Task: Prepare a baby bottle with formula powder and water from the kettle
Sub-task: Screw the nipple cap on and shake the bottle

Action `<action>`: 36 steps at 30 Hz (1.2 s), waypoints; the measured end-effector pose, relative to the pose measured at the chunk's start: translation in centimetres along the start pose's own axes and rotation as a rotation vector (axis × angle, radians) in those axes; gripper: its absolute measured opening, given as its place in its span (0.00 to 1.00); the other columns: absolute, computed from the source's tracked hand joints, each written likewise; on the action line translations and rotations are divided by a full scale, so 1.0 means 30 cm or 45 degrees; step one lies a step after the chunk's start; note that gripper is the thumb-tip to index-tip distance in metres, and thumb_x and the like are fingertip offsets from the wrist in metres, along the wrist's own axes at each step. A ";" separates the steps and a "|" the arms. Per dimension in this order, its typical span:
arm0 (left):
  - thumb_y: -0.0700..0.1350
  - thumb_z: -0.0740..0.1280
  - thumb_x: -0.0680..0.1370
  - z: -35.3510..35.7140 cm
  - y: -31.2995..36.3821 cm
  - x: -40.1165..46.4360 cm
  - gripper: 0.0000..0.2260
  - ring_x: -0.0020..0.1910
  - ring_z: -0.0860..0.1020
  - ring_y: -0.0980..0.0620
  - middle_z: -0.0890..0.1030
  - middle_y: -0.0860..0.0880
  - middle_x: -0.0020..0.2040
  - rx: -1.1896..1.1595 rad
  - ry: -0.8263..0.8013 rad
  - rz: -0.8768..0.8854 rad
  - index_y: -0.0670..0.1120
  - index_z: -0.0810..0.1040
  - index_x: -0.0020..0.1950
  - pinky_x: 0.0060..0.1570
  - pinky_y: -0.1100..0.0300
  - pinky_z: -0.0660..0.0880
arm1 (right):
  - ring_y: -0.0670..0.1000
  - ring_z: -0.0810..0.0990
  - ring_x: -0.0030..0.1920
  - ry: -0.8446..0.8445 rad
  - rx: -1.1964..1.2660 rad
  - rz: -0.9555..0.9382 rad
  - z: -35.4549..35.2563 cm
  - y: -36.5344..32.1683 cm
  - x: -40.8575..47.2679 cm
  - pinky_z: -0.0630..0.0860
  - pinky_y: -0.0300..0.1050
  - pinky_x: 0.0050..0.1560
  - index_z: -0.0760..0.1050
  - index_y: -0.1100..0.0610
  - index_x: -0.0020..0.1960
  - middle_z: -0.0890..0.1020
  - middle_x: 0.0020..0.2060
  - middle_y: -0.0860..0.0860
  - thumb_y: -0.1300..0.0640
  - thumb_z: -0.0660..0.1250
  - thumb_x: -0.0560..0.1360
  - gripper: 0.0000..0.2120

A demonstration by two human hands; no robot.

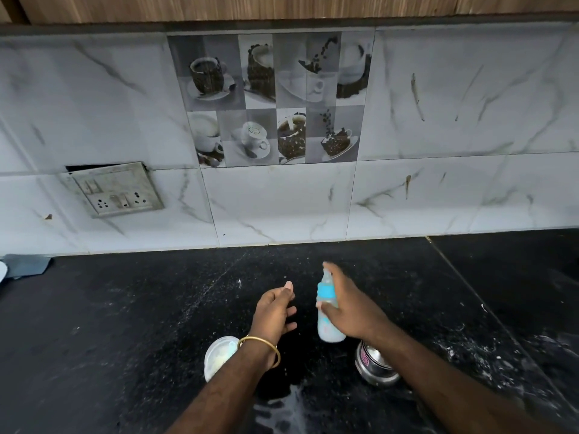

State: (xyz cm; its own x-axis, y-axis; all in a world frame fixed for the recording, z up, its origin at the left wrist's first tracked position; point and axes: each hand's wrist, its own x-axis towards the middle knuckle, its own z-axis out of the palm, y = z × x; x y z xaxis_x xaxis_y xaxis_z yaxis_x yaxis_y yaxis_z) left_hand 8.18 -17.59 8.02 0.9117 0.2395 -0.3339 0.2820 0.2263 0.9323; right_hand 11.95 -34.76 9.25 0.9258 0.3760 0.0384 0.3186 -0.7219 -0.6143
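At the far left edge of the frame a folded grey-blue cloth (pixel 26 265) lies on the black speckled bench (pixel 125 324), against the white marble-look wall tiles. Above it, in the left middle of the frame, a switch-and-socket plate (pixel 114 193) hangs tilted on the wall. A panel of coffee-cup picture tiles (pixel 272 98) fills the upper centre.

Lower centre-left, a round translucent plastic container (pixel 217 355) with pale powder inside sits on the bench, partly hidden behind the left wrist, which wears a gold bangle (pixel 260 347). The left hand (pixel 274 311) hovers above the bench, its grip released: fingers loosely spread, holding nothing, just beside the bottle but not touching it.

Right of it, the baby bottle (pixel 327 311) stands roughly upright, tilted slightly, with a blue collar and milky white liquid inside. The right hand (pixel 351 308) has its grip wrapped round the bottle, thumb across the front and a fingertip over the teat. Whether the base touches the bench cannot be told.

Lower right of centre, a small steel pot (pixel 374 364) stands on the bench under the right forearm.
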 end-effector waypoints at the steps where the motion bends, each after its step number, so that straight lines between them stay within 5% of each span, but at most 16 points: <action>1: 0.56 0.65 0.79 -0.002 0.001 0.002 0.12 0.57 0.80 0.47 0.80 0.50 0.58 -0.002 0.000 0.004 0.49 0.77 0.55 0.46 0.54 0.78 | 0.57 0.76 0.65 0.195 0.167 -0.017 -0.019 -0.001 0.014 0.74 0.57 0.67 0.51 0.47 0.79 0.70 0.71 0.58 0.56 0.68 0.77 0.38; 3: 0.56 0.65 0.79 -0.010 -0.004 0.010 0.12 0.57 0.79 0.47 0.80 0.50 0.58 0.003 0.009 0.006 0.49 0.77 0.54 0.46 0.54 0.78 | 0.58 0.76 0.66 0.710 0.660 -0.012 -0.069 -0.006 0.040 0.74 0.59 0.68 0.51 0.44 0.78 0.69 0.72 0.58 0.58 0.68 0.78 0.37; 5: 0.56 0.65 0.79 -0.018 -0.010 0.010 0.12 0.57 0.79 0.48 0.80 0.50 0.59 0.008 0.013 0.000 0.49 0.77 0.55 0.47 0.53 0.78 | 0.57 0.74 0.69 0.964 0.787 -0.033 -0.078 -0.017 0.027 0.73 0.56 0.70 0.50 0.44 0.78 0.67 0.74 0.58 0.59 0.68 0.79 0.36; 6: 0.56 0.65 0.79 -0.019 -0.010 0.009 0.13 0.57 0.79 0.47 0.80 0.50 0.59 0.013 0.013 -0.004 0.49 0.77 0.55 0.47 0.53 0.78 | 0.57 0.73 0.69 0.881 0.689 -0.035 -0.062 -0.012 0.016 0.72 0.55 0.71 0.51 0.45 0.78 0.67 0.74 0.59 0.61 0.67 0.79 0.36; 9: 0.56 0.65 0.79 -0.016 -0.013 0.016 0.13 0.57 0.80 0.47 0.81 0.49 0.59 0.010 0.029 -0.019 0.48 0.78 0.55 0.47 0.53 0.78 | 0.55 0.78 0.63 0.118 0.570 0.111 0.028 0.031 -0.016 0.75 0.58 0.68 0.53 0.37 0.72 0.71 0.71 0.59 0.62 0.68 0.77 0.36; 10: 0.56 0.66 0.79 -0.013 -0.011 0.015 0.12 0.56 0.80 0.47 0.81 0.50 0.58 0.005 0.024 -0.017 0.48 0.78 0.55 0.47 0.53 0.78 | 0.54 0.78 0.63 0.121 0.590 0.084 0.024 0.030 -0.019 0.75 0.58 0.67 0.54 0.35 0.71 0.72 0.70 0.57 0.61 0.69 0.76 0.36; 15: 0.55 0.66 0.79 -0.014 -0.007 0.024 0.13 0.56 0.80 0.48 0.81 0.50 0.58 0.003 0.016 -0.011 0.47 0.78 0.55 0.50 0.51 0.79 | 0.56 0.77 0.66 1.091 1.068 -0.045 -0.059 -0.011 0.031 0.76 0.51 0.67 0.51 0.48 0.78 0.71 0.71 0.57 0.63 0.67 0.79 0.36; 16: 0.55 0.66 0.79 -0.012 -0.004 0.021 0.12 0.56 0.80 0.48 0.81 0.50 0.58 0.004 0.014 -0.012 0.48 0.78 0.54 0.50 0.51 0.79 | 0.56 0.75 0.68 1.078 0.935 -0.012 -0.042 -0.005 0.028 0.74 0.52 0.69 0.50 0.51 0.79 0.69 0.72 0.58 0.62 0.67 0.79 0.36; 19: 0.55 0.66 0.79 -0.002 -0.004 0.020 0.11 0.55 0.80 0.48 0.81 0.49 0.57 -0.005 0.021 -0.014 0.48 0.78 0.53 0.48 0.52 0.78 | 0.54 0.73 0.68 0.318 0.416 0.089 0.053 0.050 0.002 0.70 0.55 0.72 0.53 0.46 0.77 0.68 0.74 0.57 0.59 0.68 0.76 0.36; 20: 0.55 0.66 0.79 0.000 -0.004 0.018 0.11 0.55 0.80 0.48 0.81 0.50 0.57 -0.007 0.014 -0.012 0.48 0.78 0.53 0.48 0.52 0.78 | 0.53 0.74 0.67 0.235 0.415 0.100 0.059 0.057 -0.009 0.71 0.56 0.71 0.54 0.44 0.76 0.69 0.73 0.56 0.58 0.68 0.75 0.36; 22: 0.55 0.66 0.79 -0.001 -0.003 0.020 0.12 0.56 0.80 0.48 0.81 0.50 0.57 -0.009 -0.005 0.000 0.48 0.78 0.53 0.48 0.53 0.78 | 0.53 0.77 0.65 0.540 0.670 0.047 0.019 0.041 0.010 0.74 0.55 0.69 0.55 0.48 0.77 0.71 0.71 0.55 0.60 0.69 0.76 0.36; 25: 0.55 0.66 0.79 -0.013 -0.005 0.023 0.12 0.56 0.80 0.48 0.81 0.50 0.58 -0.011 0.007 -0.010 0.48 0.78 0.54 0.47 0.53 0.79 | 0.47 0.80 0.59 1.089 1.069 0.011 -0.054 0.014 0.037 0.78 0.40 0.61 0.51 0.53 0.78 0.73 0.67 0.55 0.65 0.68 0.79 0.36; 27: 0.55 0.67 0.79 -0.014 -0.004 0.020 0.11 0.56 0.80 0.48 0.81 0.50 0.58 -0.020 0.020 -0.012 0.48 0.78 0.53 0.47 0.53 0.78 | 0.51 0.77 0.62 0.910 0.760 -0.032 -0.029 0.028 0.031 0.75 0.47 0.67 0.52 0.46 0.77 0.71 0.68 0.56 0.61 0.68 0.76 0.37; 30: 0.54 0.67 0.78 -0.009 -0.005 0.019 0.11 0.55 0.81 0.48 0.82 0.49 0.57 -0.020 0.026 -0.016 0.48 0.78 0.53 0.45 0.53 0.78 | 0.54 0.76 0.65 0.177 0.430 -0.003 0.043 0.044 -0.022 0.72 0.60 0.70 0.52 0.27 0.70 0.71 0.69 0.54 0.55 0.68 0.74 0.38; 34: 0.54 0.67 0.79 -0.010 0.005 0.018 0.11 0.56 0.81 0.48 0.82 0.50 0.57 -0.024 0.014 -0.013 0.48 0.78 0.53 0.47 0.53 0.78 | 0.54 0.79 0.63 0.734 1.097 -0.069 -0.049 0.004 0.029 0.77 0.50 0.64 0.54 0.43 0.76 0.74 0.67 0.54 0.64 0.68 0.79 0.35; 36: 0.53 0.67 0.79 -0.012 0.006 0.016 0.11 0.56 0.80 0.47 0.82 0.49 0.57 -0.028 0.022 -0.014 0.47 0.78 0.53 0.48 0.52 0.78 | 0.54 0.77 0.65 0.903 1.019 -0.101 -0.065 -0.002 0.036 0.76 0.51 0.65 0.51 0.44 0.77 0.71 0.70 0.58 0.63 0.67 0.79 0.36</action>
State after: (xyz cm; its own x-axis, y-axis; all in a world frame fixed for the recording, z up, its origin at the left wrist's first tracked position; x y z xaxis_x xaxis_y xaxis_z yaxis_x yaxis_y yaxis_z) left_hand 8.58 -17.08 7.98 0.9034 0.2530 -0.3463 0.2850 0.2494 0.9255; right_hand 13.31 -35.44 10.88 0.8971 -0.2040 0.3919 0.3958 -0.0228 -0.9180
